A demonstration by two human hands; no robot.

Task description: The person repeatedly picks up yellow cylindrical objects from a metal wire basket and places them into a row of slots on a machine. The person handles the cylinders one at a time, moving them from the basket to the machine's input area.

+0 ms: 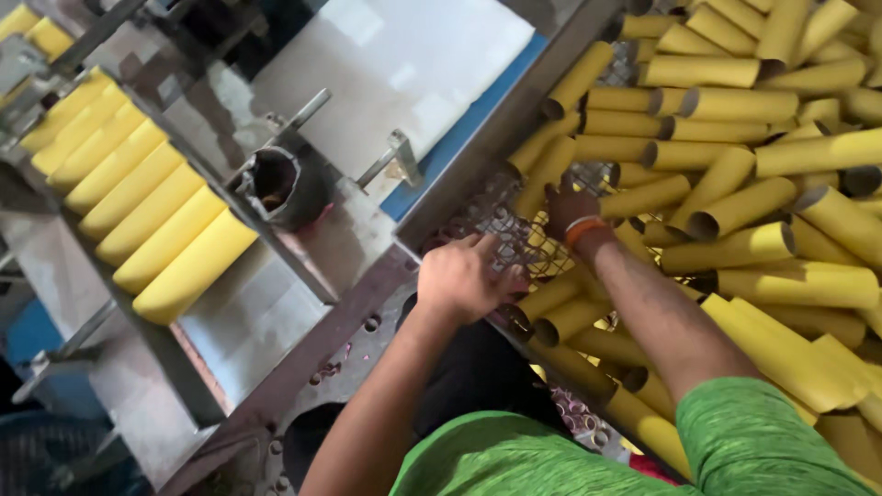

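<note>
Head view looks down on two bare arms of a person in a green shirt (588, 459). The left hand (464, 276) sits at the edge of a wire mesh bin (487, 216), right by the metal rim (478, 152). Its fingers are curled in, and its grip seems to press on the end of a yellow tube (551, 296) that lies just under it, but the fingertips are hidden, so I cannot tell for sure if it pinches the tube. The right hand (570, 209) reaches deeper into the bin, with an orange band (582, 230) around its wrist. Its fingers go down between the tubes and are hidden, so I cannot tell if its grip is spread or pressed together. A big pile of yellow tubes (753, 165) fills the bin, lying every which way, all around the right hand and off to the right. To the left, on a slanted metal tray (230, 321), a neat row of yellow tubes (138, 193) lies side by side, touching each other. Between the tray and the bin stands a dark round cup part (276, 184) on the grey machine bench (358, 239). A white sheet (395, 55) with a blue edge lies above it.
</note>
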